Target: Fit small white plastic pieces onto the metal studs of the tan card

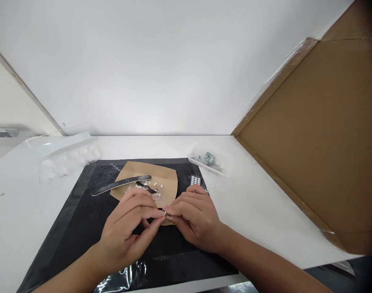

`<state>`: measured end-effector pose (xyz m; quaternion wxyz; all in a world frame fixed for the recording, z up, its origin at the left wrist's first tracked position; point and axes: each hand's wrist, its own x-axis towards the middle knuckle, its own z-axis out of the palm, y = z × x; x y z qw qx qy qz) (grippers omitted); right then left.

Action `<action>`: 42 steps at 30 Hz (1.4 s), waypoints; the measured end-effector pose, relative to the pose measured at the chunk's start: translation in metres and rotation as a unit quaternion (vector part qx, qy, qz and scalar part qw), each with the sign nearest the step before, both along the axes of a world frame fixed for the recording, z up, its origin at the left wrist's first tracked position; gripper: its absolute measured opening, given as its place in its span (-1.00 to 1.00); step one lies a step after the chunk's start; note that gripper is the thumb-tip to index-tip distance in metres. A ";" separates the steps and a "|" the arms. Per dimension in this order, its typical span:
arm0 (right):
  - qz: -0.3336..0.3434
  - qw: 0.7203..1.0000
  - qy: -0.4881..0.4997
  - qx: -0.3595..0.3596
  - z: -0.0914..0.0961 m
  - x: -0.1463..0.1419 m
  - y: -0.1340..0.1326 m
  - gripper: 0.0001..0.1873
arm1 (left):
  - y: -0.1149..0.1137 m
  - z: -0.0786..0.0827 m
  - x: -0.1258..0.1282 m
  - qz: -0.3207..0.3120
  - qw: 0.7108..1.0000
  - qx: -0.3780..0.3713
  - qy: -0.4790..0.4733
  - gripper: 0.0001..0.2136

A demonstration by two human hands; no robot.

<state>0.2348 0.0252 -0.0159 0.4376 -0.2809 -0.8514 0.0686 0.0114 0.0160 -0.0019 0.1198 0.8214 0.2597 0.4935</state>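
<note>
Fingertips of my left hand and my right hand meet over the near edge of a brown paper sheet. Between them both hands pinch a small, pale, shiny piece; its kind is too small to tell. Just beyond my left hand, a dark curved nail file lies partly on the paper. Several tiny white oval bits and some black scraps are scattered on the sheet. A card of white oval stickers shows just past my right hand.
A black mat covers the middle of the white table. At the back left stands a clear tray with white compartments. A white tray of small plastic packets sits back right. Cardboard walls the right side.
</note>
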 end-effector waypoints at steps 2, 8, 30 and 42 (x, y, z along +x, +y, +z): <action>0.002 1.000 0.003 0.001 0.001 0.000 0.000 -0.90 | 0.000 0.000 0.000 -0.006 1.000 -0.005 0.002 -0.78; -0.002 1.000 0.003 0.004 0.003 0.000 0.000 -0.92 | 0.000 0.002 -0.002 -0.042 0.999 0.001 0.015 -0.75; -0.025 0.999 -0.036 -0.016 0.003 0.003 0.002 -0.94 | 0.007 0.003 -0.011 -0.035 0.993 -0.007 0.109 -0.77; -0.037 0.998 -0.044 -0.034 0.008 0.004 0.004 -0.93 | 0.006 -0.003 -0.017 -0.010 0.988 -0.125 0.088 -0.84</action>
